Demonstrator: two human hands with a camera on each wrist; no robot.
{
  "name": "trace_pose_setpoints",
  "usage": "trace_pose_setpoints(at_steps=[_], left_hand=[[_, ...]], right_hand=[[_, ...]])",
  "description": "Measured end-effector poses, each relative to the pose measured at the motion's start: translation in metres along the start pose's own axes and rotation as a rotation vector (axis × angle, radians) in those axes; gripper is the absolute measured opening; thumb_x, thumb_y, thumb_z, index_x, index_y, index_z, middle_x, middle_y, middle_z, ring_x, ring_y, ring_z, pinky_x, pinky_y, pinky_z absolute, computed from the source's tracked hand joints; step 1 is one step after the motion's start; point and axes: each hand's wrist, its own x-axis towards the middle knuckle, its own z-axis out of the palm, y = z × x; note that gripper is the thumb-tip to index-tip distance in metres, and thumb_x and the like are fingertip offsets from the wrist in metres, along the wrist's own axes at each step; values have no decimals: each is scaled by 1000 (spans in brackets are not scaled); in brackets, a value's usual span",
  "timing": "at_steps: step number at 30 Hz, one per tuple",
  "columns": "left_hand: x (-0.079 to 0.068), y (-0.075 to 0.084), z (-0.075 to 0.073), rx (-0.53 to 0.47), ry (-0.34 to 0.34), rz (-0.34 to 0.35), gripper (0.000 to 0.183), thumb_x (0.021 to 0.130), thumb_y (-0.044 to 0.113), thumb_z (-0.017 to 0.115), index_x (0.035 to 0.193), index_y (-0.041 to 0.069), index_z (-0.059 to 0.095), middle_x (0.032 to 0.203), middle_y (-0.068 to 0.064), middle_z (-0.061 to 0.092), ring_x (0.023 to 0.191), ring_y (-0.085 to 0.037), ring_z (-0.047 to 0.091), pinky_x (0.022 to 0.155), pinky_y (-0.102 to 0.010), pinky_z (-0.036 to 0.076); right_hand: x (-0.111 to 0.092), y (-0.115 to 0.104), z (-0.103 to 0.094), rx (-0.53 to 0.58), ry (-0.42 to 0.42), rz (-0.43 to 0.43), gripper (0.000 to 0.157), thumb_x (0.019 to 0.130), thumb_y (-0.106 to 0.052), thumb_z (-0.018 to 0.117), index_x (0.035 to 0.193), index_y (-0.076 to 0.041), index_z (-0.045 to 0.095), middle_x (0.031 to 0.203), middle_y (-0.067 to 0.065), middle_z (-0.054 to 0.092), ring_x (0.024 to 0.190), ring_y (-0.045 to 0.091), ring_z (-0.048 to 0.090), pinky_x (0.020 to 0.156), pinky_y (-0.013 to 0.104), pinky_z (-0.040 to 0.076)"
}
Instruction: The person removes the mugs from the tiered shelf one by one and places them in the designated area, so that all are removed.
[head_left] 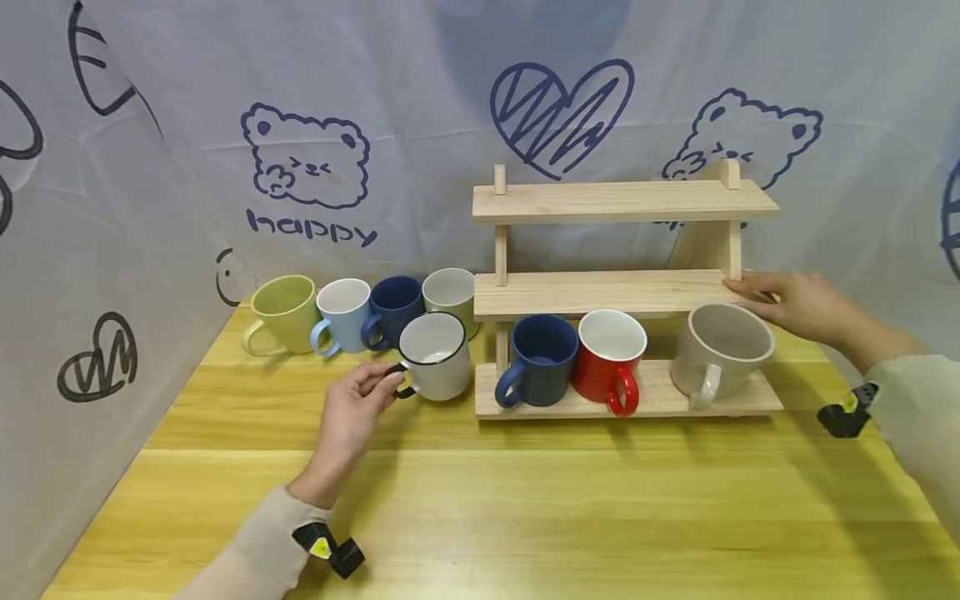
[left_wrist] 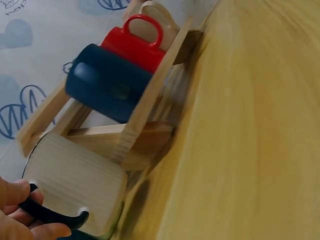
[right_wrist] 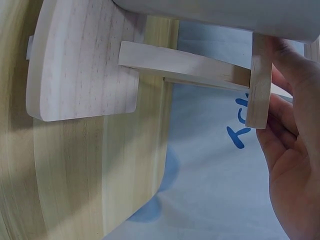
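Note:
My left hand [head_left: 352, 417] pinches the black handle of a white mug with a dark rim [head_left: 437, 358]. This mug is upright, just left of the wooden shelf stand [head_left: 622, 200]. In the left wrist view, thumb and fingers close round the handle, with the mug's ribbed side [left_wrist: 75, 180] showing. My right hand [head_left: 802, 308] grips the right end of the stand's middle shelf; in the right wrist view the shelf end [right_wrist: 260, 95] lies between thumb and fingers. On the bottom shelf stand a dark blue mug [head_left: 543, 367], a red mug [head_left: 606, 358] and a beige mug [head_left: 720, 350].
Behind the left hand, a row of mugs stands on the wooden table [head_left: 480, 517]: yellow-green [head_left: 288, 312], light blue [head_left: 347, 321], navy [head_left: 397, 308] and pale green [head_left: 457, 292]. A printed white cloth [head_left: 420, 100] hangs behind the stand and along the left side.

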Motion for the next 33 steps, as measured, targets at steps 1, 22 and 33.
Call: trace_pose_setpoints(at_steps=[1, 22, 33], left_hand=[[-1, -2, 1, 1, 4, 5, 23, 94, 5, 65, 114, -7, 65, 110, -23, 68, 94, -19, 67, 79, -22, 56], [-2, -15, 10, 107, -8, 36, 20, 93, 6, 68, 110, -4, 69, 103, -19, 71, 95, -27, 68, 75, -18, 54], [12, -21, -10, 363, -116, 265, 22, 90, 14, 73, 109, 2, 72, 99, -11, 73, 94, -24, 69, 85, -38, 56]], right_hand=[[0, 0, 0, -1, -3, 1, 41, 98, -27, 62, 132, -4, 59, 135, 25, 51, 115, 53, 51, 91, 67, 41], [0, 2, 0, -11, -50, 24, 44, 99, -30, 60, 135, -5, 56, 139, 24, 47, 121, 56, 44, 94, 70, 37], [1, -1, 0, -13, -51, 32, 45, 99, -31, 59, 136, -5, 56, 140, 24, 46, 120, 56, 44, 94, 70, 37]])
